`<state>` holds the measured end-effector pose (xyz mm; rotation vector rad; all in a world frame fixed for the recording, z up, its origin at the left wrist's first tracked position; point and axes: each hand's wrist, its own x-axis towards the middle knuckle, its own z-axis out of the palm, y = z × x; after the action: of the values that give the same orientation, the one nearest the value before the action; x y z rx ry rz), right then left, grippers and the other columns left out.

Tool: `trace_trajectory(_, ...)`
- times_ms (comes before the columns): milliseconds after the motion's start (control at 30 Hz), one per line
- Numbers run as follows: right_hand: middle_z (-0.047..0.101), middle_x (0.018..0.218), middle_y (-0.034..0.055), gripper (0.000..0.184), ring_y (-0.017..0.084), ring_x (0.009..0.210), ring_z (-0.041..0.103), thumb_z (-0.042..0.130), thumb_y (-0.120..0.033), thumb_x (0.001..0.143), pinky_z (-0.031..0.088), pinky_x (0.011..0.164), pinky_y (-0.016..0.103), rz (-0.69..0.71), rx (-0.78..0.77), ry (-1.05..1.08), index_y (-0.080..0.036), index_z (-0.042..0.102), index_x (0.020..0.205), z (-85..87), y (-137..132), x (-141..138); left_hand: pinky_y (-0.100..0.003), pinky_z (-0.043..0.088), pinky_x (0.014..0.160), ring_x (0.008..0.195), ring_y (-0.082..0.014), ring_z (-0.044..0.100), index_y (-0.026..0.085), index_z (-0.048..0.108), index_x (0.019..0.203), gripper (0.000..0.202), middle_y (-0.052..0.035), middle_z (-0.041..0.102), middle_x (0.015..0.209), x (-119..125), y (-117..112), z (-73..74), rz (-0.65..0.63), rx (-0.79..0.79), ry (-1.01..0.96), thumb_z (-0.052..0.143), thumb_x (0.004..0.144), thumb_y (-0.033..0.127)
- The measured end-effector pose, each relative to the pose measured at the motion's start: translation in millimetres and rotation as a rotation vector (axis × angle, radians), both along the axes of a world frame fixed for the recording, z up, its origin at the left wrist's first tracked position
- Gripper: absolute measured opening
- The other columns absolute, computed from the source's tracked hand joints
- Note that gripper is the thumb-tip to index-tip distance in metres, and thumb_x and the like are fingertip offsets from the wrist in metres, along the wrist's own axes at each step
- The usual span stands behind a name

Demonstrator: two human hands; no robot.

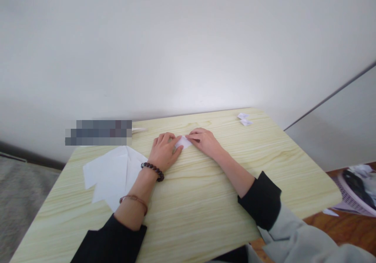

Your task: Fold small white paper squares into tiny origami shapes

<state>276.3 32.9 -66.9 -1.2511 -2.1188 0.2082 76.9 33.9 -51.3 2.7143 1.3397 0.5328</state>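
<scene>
A small folded white paper (183, 141) lies on the pale wooden table (205, 200), near its far edge. My left hand (164, 151) rests on the table with its fingers curled over the paper's left side. My right hand (204, 141) presses its fingertips together on the paper's right edge. A dark bead bracelet and a thin cord sit on my left wrist. Both sleeves are black.
Several loose white sheets (113, 175) lie on the table left of my left arm. Two small folded paper pieces (244, 119) sit at the far right corner. A white wall stands behind the table. A lilac basket (357, 194) is on the floor at right.
</scene>
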Motion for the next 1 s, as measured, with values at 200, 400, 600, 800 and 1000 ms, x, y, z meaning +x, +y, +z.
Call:
trace_trajectory(200, 0.066, 0.097, 0.0079, 0.025, 0.018, 0.090, 0.056, 0.055, -0.014, 0.085, 0.046, 0.084, 0.034, 0.088, 0.041, -0.028, -0.023, 0.073, 0.099, 1.2, -0.7, 4.7, -0.044, 0.038, 0.090, 0.105, -0.0276, 0.048, 0.021, 0.057, 0.123, 0.041, -0.0103, 0.056, 0.110, 0.5, -0.4, 0.4, 0.006, 0.015, 0.019, 0.043, 0.089, 0.038)
trace_trajectory(400, 0.065, 0.097, 0.0061, 0.027, 0.017, 0.091, 0.055, 0.055, -0.011, 0.083, 0.045, 0.086, 0.034, 0.095, 0.024, -0.042, -0.023, 0.072, 0.100, 2.1, -1.5, 4.7, -0.044, 0.039, 0.088, 0.104, -0.0276, 0.048, 0.023, 0.055, 0.127, 0.042, -0.0103, 0.056, 0.110, 0.7, -0.4, 0.4, -0.004, 0.033, 0.039, 0.043, 0.089, 0.037)
trace_trajectory(600, 0.064, 0.097, 0.0066, 0.029, 0.017, 0.091, 0.054, 0.055, -0.009, 0.082, 0.045, 0.086, 0.033, 0.108, 0.034, -0.040, -0.022, 0.072, 0.101, 1.1, -1.5, 4.6, -0.043, 0.039, 0.088, 0.104, -0.0263, 0.048, 0.025, 0.055, 0.128, 0.041, -0.0088, 0.056, 0.110, 0.2, -1.2, 0.8, 0.002, 0.033, 0.062, 0.044, 0.090, 0.037)
trace_trajectory(800, 0.063, 0.098, 0.0061, 0.028, 0.017, 0.090, 0.054, 0.055, -0.010, 0.082, 0.045, 0.085, 0.033, 0.103, 0.032, -0.066, -0.023, 0.072, 0.101, 2.2, -1.9, 5.0, -0.043, 0.039, 0.088, 0.105, -0.0268, 0.048, 0.024, 0.055, 0.127, 0.041, -0.0092, 0.056, 0.110, 0.4, -1.3, 0.8, 0.003, 0.042, 0.066, 0.044, 0.090, 0.036)
trace_trajectory(1000, 0.064, 0.098, 0.0060, 0.029, 0.017, 0.089, 0.053, 0.054, -0.010, 0.082, 0.044, 0.085, 0.033, 0.093, 0.021, -0.095, -0.022, 0.072, 0.101, 5.5, -3.5, 4.1, -0.043, 0.038, 0.089, 0.105, -0.0271, 0.048, 0.024, 0.056, 0.127, 0.041, -0.0092, 0.056, 0.111, 0.7, -1.8, 1.7, 0.009, 0.043, 0.080, 0.043, 0.090, 0.036)
